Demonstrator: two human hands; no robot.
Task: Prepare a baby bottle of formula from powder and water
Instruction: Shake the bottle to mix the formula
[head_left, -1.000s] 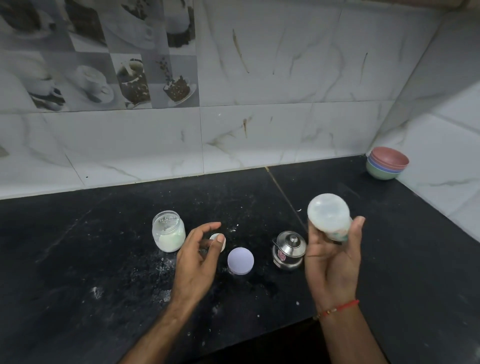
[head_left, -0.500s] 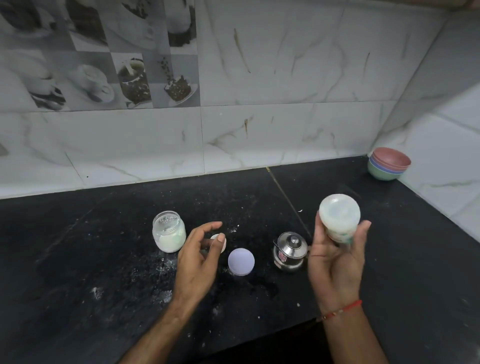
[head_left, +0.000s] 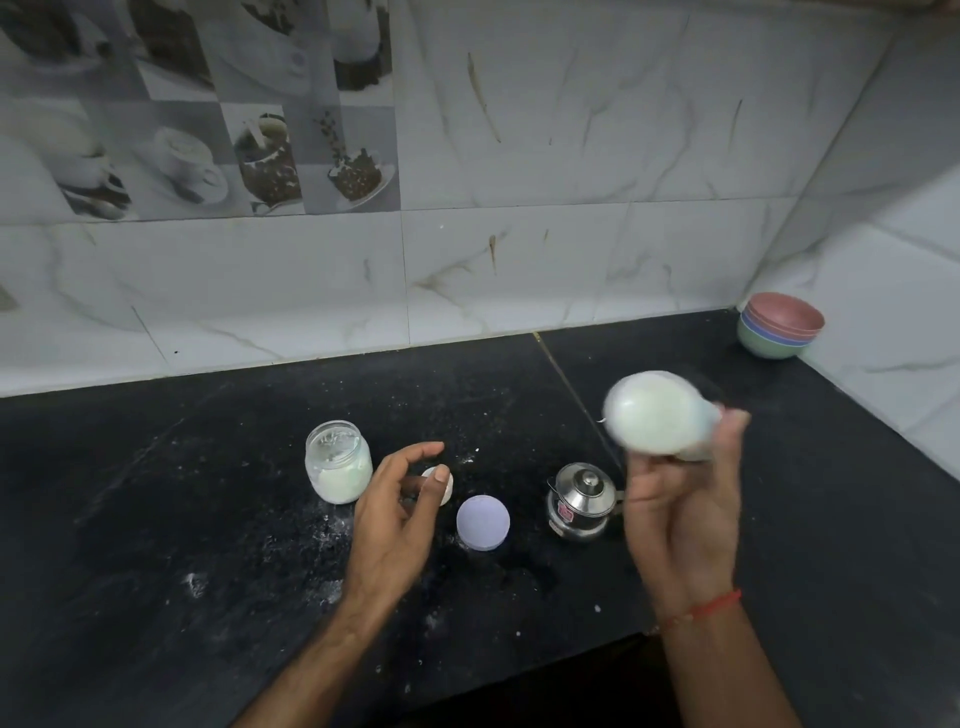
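Observation:
My right hand (head_left: 680, 514) grips a baby bottle (head_left: 655, 410) full of milky white liquid, held above the counter with its base tilted up toward me and blurred by motion. My left hand (head_left: 397, 514) hovers over the counter with its fingers curled apart and nothing in it. An open glass jar of white powder (head_left: 338, 467) stands just left of that hand. A small white cap or scoop (head_left: 440, 480) lies partly hidden behind the left fingers. A round lilac lid (head_left: 483, 522) lies flat between my hands.
A small steel kettle with a lid (head_left: 583, 501) stands beside my right hand. Stacked coloured bowls (head_left: 779, 327) sit in the back right corner. White powder is spilled over the black counter (head_left: 156, 519). Tiled walls close the back and right.
The bottle in my right hand has swung left and tilted, now blurred with its base facing me. My left hand has stayed in place.

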